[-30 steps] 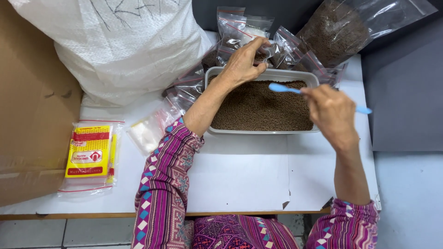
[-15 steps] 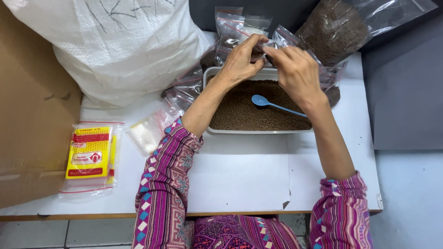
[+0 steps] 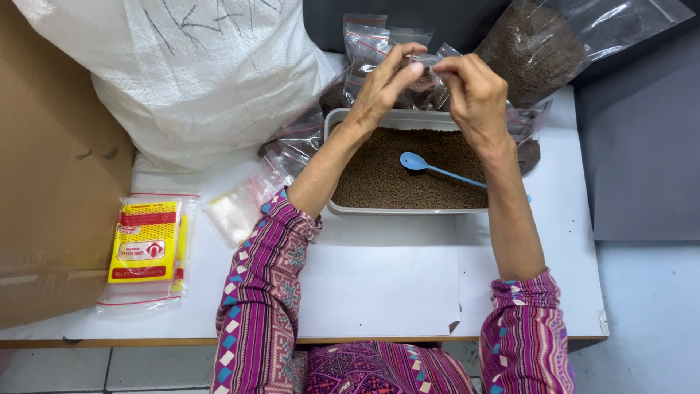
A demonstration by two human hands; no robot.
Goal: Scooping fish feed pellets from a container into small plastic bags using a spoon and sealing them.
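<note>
**Small clear bag pinched between both hands above the tray**

The small clear bag [image 3: 425,71] sits at the far middle of the scene, held up over the far rim of the grey tray [image 3: 408,210]. We see it only in part, since the fingers cover much of it, and we cannot tell how full it is.

Going from the left: a brown cardboard box [image 3: 51,182] fills the left edge, and beside it on the white table [image 3: 379,284] lies a yellow and red packet in a clear sleeve [image 3: 146,244]. Far left of centre rests a big white woven sack [image 3: 197,80], with loose empty clear bags [image 3: 237,211] near its lower edge.

Our left hand [image 3: 379,91] reaches far over the tray; its thumb and fingertips are pressed together, pinching the left side of the bag's top edge. Below, the tray holds brown granules [image 3: 394,175], and a blue plastic spoon [image 3: 426,165] lies on them, its handle pointing right, touched by neither hand.

Our right hand [image 3: 474,91] mirrors the left, fingers curled close and nipping the bag's right side; the two sets of fingertips almost meet. Far right, a large clear bag of the same brown granules [image 3: 539,47] leans against the dark wall.
</note>
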